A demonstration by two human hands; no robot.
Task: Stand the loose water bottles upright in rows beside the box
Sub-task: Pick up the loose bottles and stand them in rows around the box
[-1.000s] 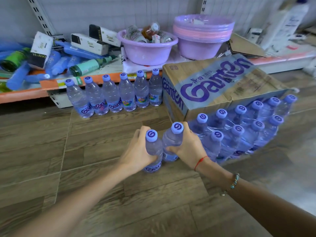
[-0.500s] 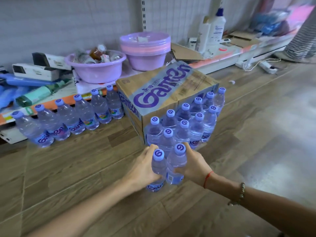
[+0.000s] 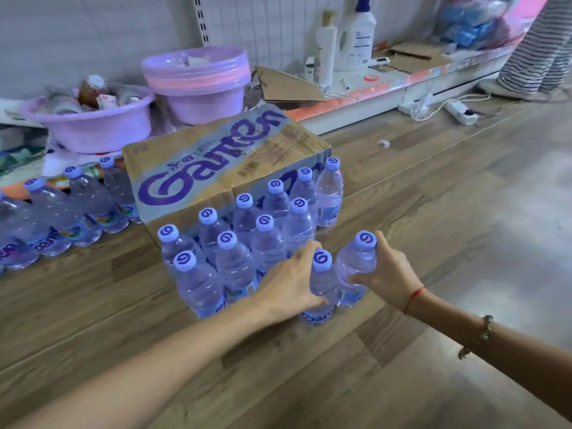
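A cardboard box with purple lettering lies on the wooden floor. Several clear water bottles with purple caps stand upright in rows against its near side. My left hand grips one upright bottle at the near right end of the rows. My right hand grips a second bottle just to its right, tilted slightly. Both bottles touch each other and sit close to the floor. Another row of upright bottles stands left of the box along the shelf base.
Purple plastic basins and a basin of small items sit on the low shelf behind the box. Detergent bottles stand further right. A white power strip and cable lie on the floor at the right, near a person's striped trouser leg.
My view has swung right. Both hands carried the two bottles from the left front corner of the rows to their right near end.
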